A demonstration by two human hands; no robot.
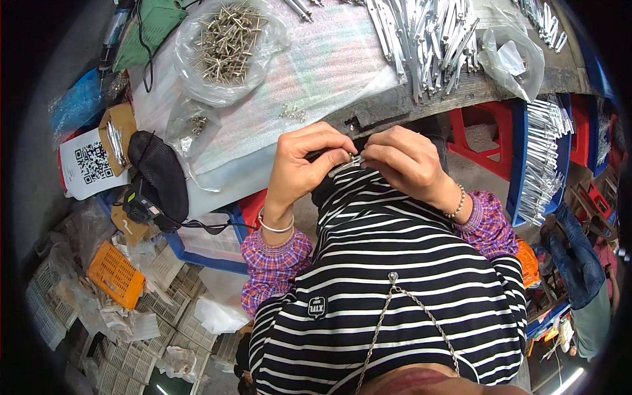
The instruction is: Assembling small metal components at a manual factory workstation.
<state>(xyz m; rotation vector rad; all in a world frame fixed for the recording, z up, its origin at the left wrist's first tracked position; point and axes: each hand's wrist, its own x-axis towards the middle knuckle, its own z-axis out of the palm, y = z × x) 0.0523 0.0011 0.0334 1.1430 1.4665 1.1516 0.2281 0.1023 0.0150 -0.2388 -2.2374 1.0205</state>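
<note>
Both of my hands meet in front of my striped shirt, just off the table's front edge. My left hand (pixel 299 163) is closed, thumb and forefinger pinching a small silvery metal part (pixel 347 162). Against the same part's other side, my right hand (pixel 409 160) is closed with its fingertips pressed together. The part's exact shape is mostly hidden by the fingers. Beyond the hands, a few tiny metal pieces (pixel 293 112) lie on the foam-covered table (pixel 322 62). An open plastic bag (pixel 187 62) holds many metal pins (pixel 229 43), and a smaller bag (pixel 191 131) holds tiny metal bits.
Long silvery metal rods (pixel 434 43) are heaped at the table's far right, beside another plastic bag (pixel 513 62). A blue crate (pixel 517 191) of rods stands at right, near a red stool (pixel 484 141). A black mesh pouch (pixel 158 171) sits at the table's left edge.
</note>
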